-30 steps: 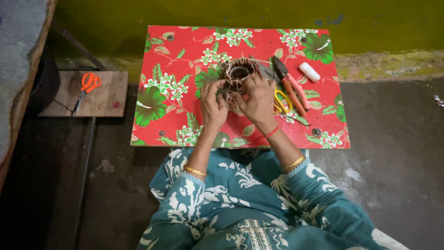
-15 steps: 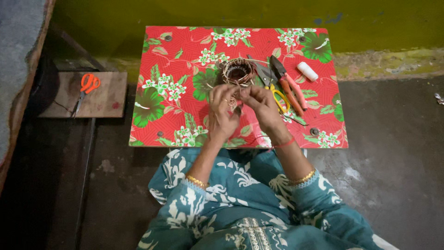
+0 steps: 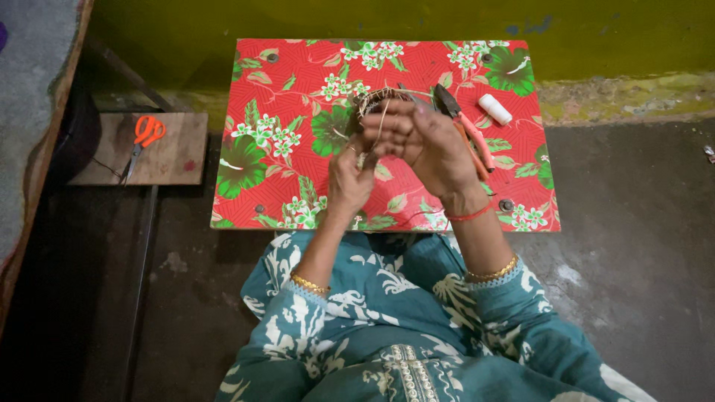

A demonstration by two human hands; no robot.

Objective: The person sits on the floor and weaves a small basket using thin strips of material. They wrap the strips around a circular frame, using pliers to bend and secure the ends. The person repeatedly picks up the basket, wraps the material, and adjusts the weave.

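My right hand [image 3: 424, 138] is raised over the table, palm toward me, with a thin pale cord [image 3: 381, 123] pinched in its fingers. My left hand [image 3: 350, 179] sits just below it, fingers closed on the lower end of the same cord. Behind the hands a small brown coil of cord [image 3: 372, 97] lies on the red floral tabletop [image 3: 283, 141], mostly hidden by my fingers.
Pliers with pink-orange handles [image 3: 465, 126] and a white spool [image 3: 494, 109] lie on the table's right side. Orange-handled scissors [image 3: 143, 138] rest on a low wooden board [image 3: 179, 160] at the left. A yellow-green wall [image 3: 372, 18] stands behind; dark floor surrounds the table.
Both hands have lifted off the coil and come toward me, drawing the cord up between them. The view has shifted slightly closer.
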